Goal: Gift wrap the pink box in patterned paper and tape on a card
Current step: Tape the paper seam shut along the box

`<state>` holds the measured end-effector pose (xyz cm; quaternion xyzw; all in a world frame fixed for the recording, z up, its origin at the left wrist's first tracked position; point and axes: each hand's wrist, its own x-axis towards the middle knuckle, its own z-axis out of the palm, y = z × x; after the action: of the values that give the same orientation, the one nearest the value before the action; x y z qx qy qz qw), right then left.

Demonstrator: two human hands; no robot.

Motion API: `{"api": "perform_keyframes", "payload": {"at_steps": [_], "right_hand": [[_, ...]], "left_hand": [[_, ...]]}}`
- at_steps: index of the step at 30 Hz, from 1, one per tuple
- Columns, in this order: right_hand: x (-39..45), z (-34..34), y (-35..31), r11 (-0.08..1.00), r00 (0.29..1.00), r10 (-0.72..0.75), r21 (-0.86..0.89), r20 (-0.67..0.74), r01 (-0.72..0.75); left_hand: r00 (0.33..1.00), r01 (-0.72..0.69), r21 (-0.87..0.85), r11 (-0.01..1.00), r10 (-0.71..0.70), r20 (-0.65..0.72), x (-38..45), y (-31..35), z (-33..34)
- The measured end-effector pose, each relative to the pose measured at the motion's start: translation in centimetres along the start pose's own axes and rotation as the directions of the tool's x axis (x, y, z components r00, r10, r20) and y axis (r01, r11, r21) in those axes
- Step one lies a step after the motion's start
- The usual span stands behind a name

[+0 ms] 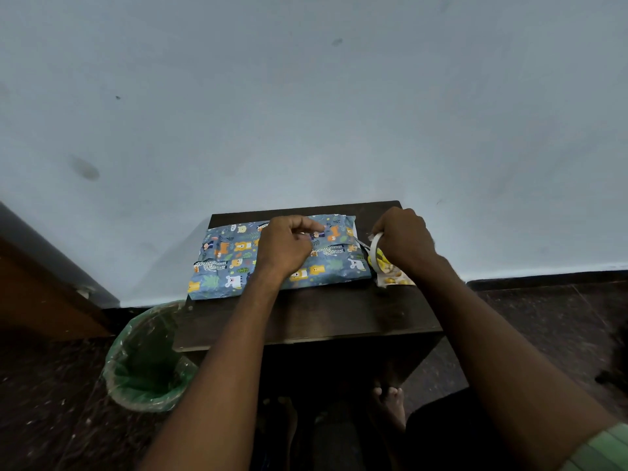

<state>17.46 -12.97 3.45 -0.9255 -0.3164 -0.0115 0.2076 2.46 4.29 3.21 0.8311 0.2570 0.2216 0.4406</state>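
Both hands are working on the wrapped box (278, 260) on the table (306, 314): left hand (283, 248) is pinching the seam shut, right hand (402, 239) is gripping the tape roll (375, 251). Best: pull tape taut, flat across seam.

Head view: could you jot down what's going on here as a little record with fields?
surface: small dark table against a pale wall
parcel: box covered in blue animal-print paper, lying flat on the table
left hand: pressing down on the parcel's top
right hand: holding a tape roll at the parcel's right end
beside parcel: small yellow-patterned card under the right hand
floor: green-lined bin left of the table
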Motion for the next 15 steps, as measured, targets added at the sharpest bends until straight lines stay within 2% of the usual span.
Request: {"api": "perform_keyframes", "payload": {"at_steps": [4,6,9,12,15], "right_hand": [[0.5,0.9,0.3,0.997,0.998,0.055,-0.051,0.005,-0.055],[0.7,1.2,0.3,0.997,0.998,0.056,-0.054,0.017,-0.055],[0.7,1.4,0.3,0.997,0.999,0.029,-0.079,0.044,-0.026],[0.4,1.2,0.0,0.998,1.000,0.017,-0.063,-0.003,-0.017],[0.3,1.0,-1.5,0.992,0.991,-0.042,0.111,-0.126,0.056]], "left_hand": [[0.981,-0.018,0.058,0.998,0.007,0.192,0.0,-1.5,-1.4],[0.971,-0.026,0.109,0.994,0.000,0.238,-0.2,-2.0,-1.8],[0.967,-0.080,0.163,0.983,0.037,0.251,-0.5,-2.4,-1.9],[0.970,-0.099,0.126,0.987,0.067,0.235,-0.6,-2.6,-1.6],[0.973,-0.083,0.057,0.995,0.069,0.222,-0.6,-2.8,-1.6]]}}
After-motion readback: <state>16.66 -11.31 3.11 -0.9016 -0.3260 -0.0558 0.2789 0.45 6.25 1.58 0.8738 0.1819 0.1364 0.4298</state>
